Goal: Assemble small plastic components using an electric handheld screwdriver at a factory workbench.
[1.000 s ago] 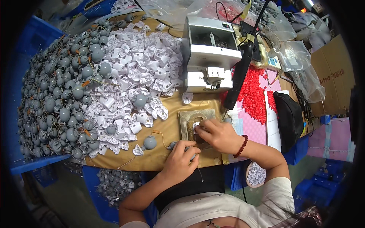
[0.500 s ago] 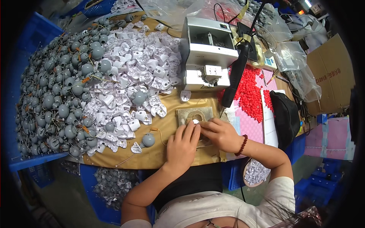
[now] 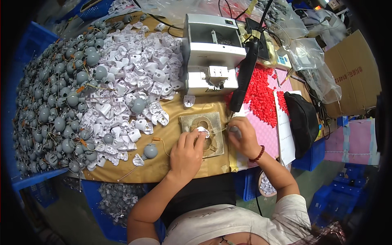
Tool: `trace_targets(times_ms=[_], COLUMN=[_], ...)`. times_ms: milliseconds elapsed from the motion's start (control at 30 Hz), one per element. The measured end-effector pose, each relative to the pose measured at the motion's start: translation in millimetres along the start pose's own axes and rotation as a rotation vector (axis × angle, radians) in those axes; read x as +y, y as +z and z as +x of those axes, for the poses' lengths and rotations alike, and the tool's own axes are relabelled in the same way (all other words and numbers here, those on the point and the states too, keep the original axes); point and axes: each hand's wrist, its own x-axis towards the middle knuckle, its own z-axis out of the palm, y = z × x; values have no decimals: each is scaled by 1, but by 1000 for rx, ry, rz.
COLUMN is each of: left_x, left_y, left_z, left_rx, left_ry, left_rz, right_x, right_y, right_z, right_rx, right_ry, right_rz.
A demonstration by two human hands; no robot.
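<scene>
From the head view, looking down over the person's shoulders, the left hand (image 3: 185, 153) lies on the tan-covered desk (image 3: 163, 163) with its fingers stretched onto a square, worn metal jig plate (image 3: 203, 134) that has a shaped recess cut into it. Under those fingertips sits a small white moulded plastic shell (image 3: 202, 130), pressed into the recess; the grip of this hand is a flat press on the shell rather than a closed pinch. The right hand (image 3: 243, 136), with a dark red bead bracelet (image 3: 258, 154) on its wrist, rests just right of the plate. Its fingers are curled together around something small and grey, possibly a tool tip or a part; I cannot tell which from here.

To the left, a heap of white plastic shells (image 3: 134, 77) spreads over the middle of the desk, and further left a bigger heap of grey round-headed wired parts (image 3: 53, 110). One such grey part (image 3: 150, 151) lies alone near the left hand. At the far side stands a boxy silver bench machine (image 3: 210, 53), with a black cylindrical handle (image 3: 244, 77) hanging beside it. Right of that lies a spread of small red plastic pieces (image 3: 261, 94) on a pink sheet (image 3: 265, 134).
</scene>
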Motion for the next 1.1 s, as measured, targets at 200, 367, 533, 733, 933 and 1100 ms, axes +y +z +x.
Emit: trace_targets(times_ms=[200, 367, 533, 733, 933, 1100], left_x=[0, 0, -4, -7, -7, -1], left_y=[-2, -3, -9, -12, -15, -18], left_z=[0, 2, 5, 7, 18, 36], left_rx=[-1, -20, -17, -2, -58, -19], left_ry=[-18, -14, 18, 24, -51, -89], left_rz=[-12, -13, -54, -103, -77, -100], right_x=[-12, -20, -23, -36, -42, -43], right_y=[19, 5, -3, 5, 9, 13], right_z=[21, 46, 58, 67, 69, 60], right_rx=[158, -120, -394, -361, -268, -239], right_ry=[280, 453, 478, 167, 43, 91], right_rz=[869, 1598, 1208, 357, 104, 166])
